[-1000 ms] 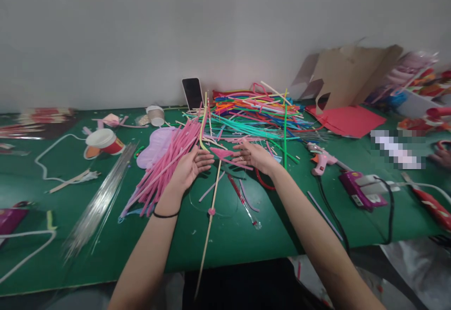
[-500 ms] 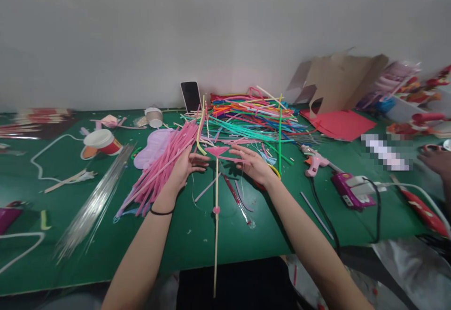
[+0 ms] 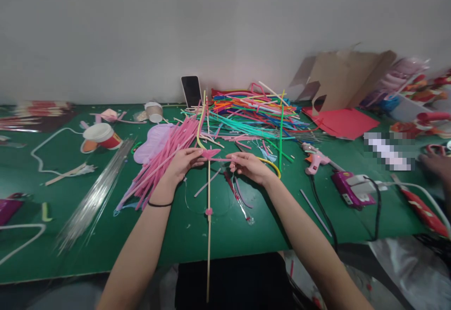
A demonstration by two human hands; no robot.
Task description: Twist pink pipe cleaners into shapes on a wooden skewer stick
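Observation:
My left hand (image 3: pixel 183 163) is closed, pinching a pink pipe-cleaner shape (image 3: pixel 211 153) at the top of a thin wooden stick (image 3: pixel 208 258). My right hand (image 3: pixel 252 166) has its fingertips together on the free end of a pink strand that runs across from that shape. Partway down the stick sits a small pink knob (image 3: pixel 209 212). A thin clear thread or wire curves between the two hands below the shape. Beside my left forearm lies a bundle of pink pipe cleaners (image 3: pixel 169 159).
Behind my hands is a pile of multicoloured pipe cleaners (image 3: pixel 246 108) and a phone (image 3: pixel 191 91) leaning on the partition. To the right lie a pink glue gun (image 3: pixel 317 158) with its cord and a purple power block (image 3: pixel 347 190). Wires (image 3: pixel 95 192) and a paper cup (image 3: pixel 104 135) are left.
My fingers were spread around the pink shape and now pinch it and its strand. The stick has shifted slightly left, and the view has tilted a little downward.

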